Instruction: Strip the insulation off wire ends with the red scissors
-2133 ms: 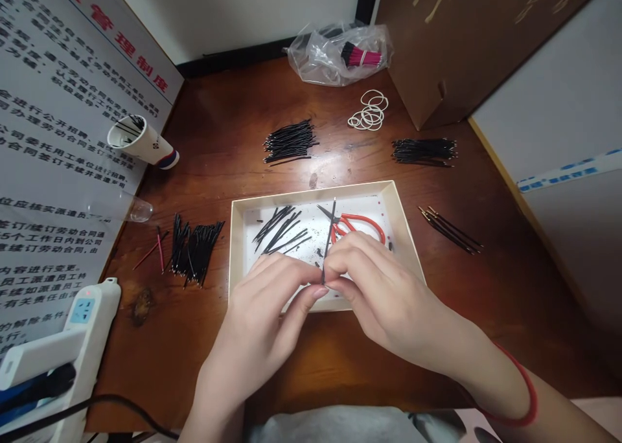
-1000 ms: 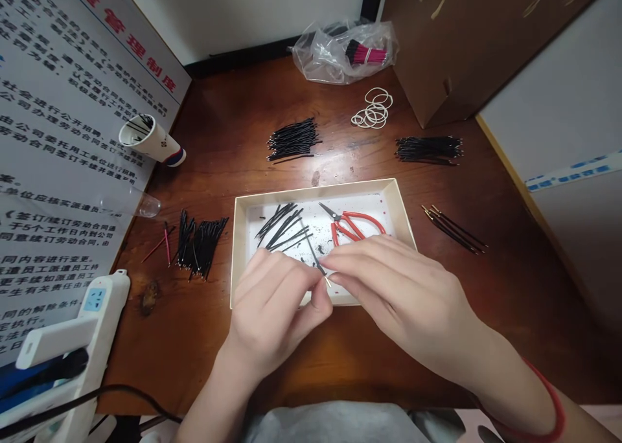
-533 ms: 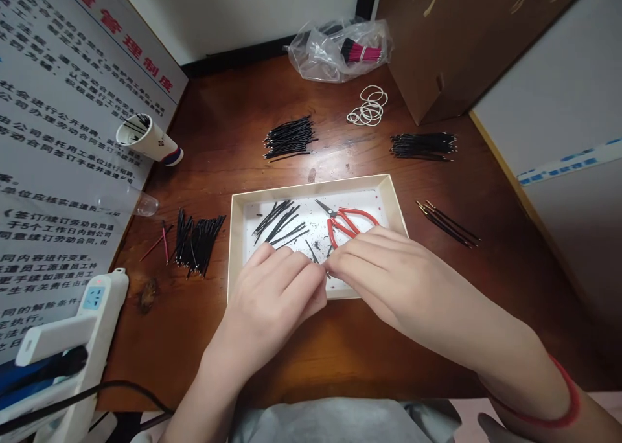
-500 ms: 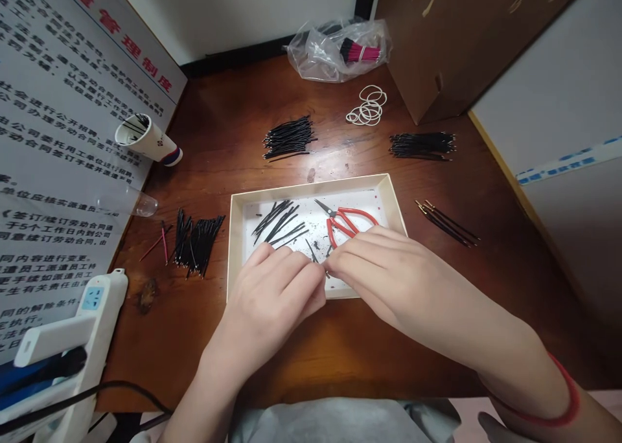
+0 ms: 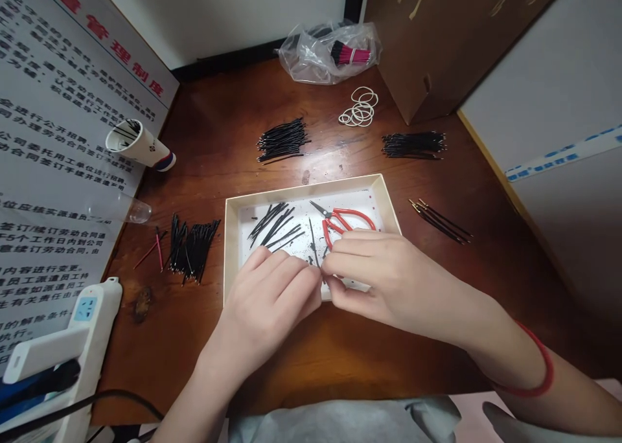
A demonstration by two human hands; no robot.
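Over the front of a shallow cream box (image 5: pixel 311 188), my two hands meet at the fingertips. A thin black wire (image 5: pixel 313 239) sticks up from between them, its lower end mostly covered by fingers. My left hand (image 5: pixel 275 294) is closed around the wire's lower part, with its thumb side hidden. Thumb and fingers of my right hand (image 5: pixel 374 274) pinch at the same spot. Just beyond the right hand, red-handled scissors (image 5: pixel 335 217) lie in the box, blades pointing back left. Several black wires (image 5: pixel 276 226) and dark scraps lie in the box's left and middle.
Black wire piles lie left (image 5: pixel 193 249), behind (image 5: pixel 282 140) and right (image 5: pixel 414 145). A few gold-tipped wires (image 5: pixel 440 221) sit right of the box. Rubber bands (image 5: pixel 360 108), a plastic bag (image 5: pixel 321 61), a paper cup (image 5: pixel 140 146) and a power strip (image 5: pixel 92 339) stand around.
The black wire now stands longer and more upright above my fingertips. My right hand has turned, its fingers more curled and the thumb showing. The whole view has shifted slightly.
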